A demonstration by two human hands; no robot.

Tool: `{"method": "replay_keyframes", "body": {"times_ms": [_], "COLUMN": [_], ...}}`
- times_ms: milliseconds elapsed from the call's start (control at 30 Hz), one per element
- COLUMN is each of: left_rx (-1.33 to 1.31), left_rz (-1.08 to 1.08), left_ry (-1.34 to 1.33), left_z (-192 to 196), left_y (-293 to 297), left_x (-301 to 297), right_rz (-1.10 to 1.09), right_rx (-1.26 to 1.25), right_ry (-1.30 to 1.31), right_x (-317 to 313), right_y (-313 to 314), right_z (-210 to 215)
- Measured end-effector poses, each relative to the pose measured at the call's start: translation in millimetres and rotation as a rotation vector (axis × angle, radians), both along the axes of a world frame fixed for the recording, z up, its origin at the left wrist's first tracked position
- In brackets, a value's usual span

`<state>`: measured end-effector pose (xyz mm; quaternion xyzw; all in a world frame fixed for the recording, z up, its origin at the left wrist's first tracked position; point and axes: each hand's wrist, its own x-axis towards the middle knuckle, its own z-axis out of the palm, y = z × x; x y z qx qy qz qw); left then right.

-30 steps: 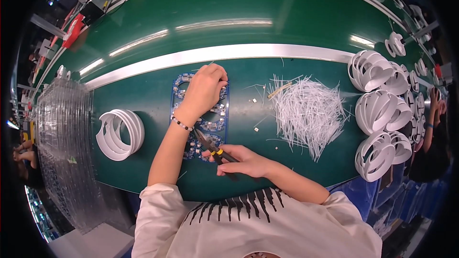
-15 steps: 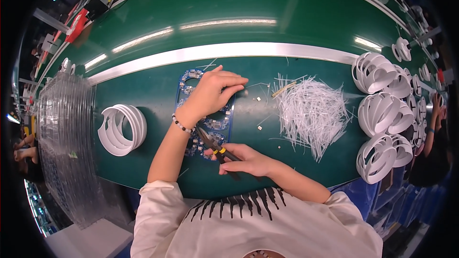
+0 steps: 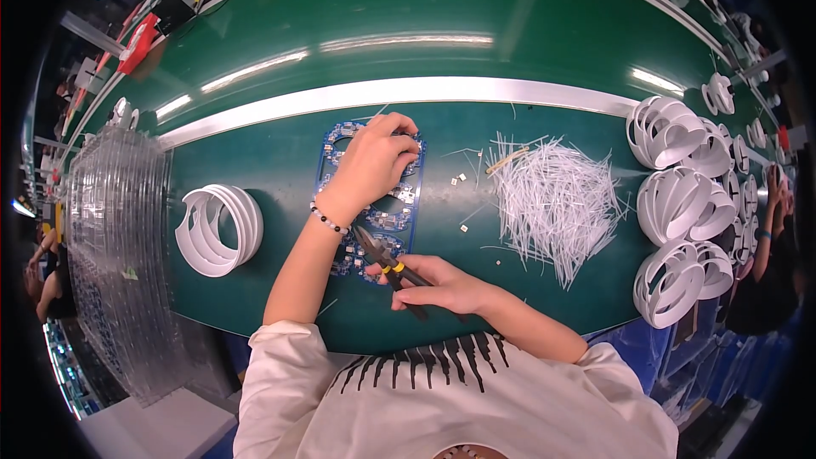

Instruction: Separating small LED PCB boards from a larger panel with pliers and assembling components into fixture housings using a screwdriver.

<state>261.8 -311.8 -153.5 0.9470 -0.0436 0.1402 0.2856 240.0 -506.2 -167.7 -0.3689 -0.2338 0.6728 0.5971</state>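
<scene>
Blue and bumpy, the board (image 3: 391,219) is lying flat on the smooth green table (image 3: 289,170), left of centre. Our left hand (image 3: 372,161) is hovering over its far part, fingers curling; whether they are pinching anything, we cannot tell. Our right hand (image 3: 442,286) is clamping the pliers (image 3: 374,248) over the near end. We are working best by steadying the board and angling the metal tips clear of skin. A ribbed white ring (image 3: 249,221) is standing left; thin, straight strips (image 3: 557,204) are heaping right.
</scene>
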Motion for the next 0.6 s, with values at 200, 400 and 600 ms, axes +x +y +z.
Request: {"method": "replay_keyframes", "body": {"times_ms": [200, 400, 600], "left_rx": [-0.283, -0.292, -0.261], "left_rz": [0.002, -0.073, -0.013], "left_ry": [-0.022, -0.051, 0.05], "left_z": [12, 16, 21], "left_y": [2, -4, 16], "left_x": [3, -1, -2], "right_rz": [0.02, 0.029, 0.015], "right_rx": [-0.02, -0.024, 0.002], "right_ry": [0.011, 0.012, -0.008], "right_x": [1, 1, 0], "right_y": [-1, 0, -1], "right_z": [2, 3, 0]}}
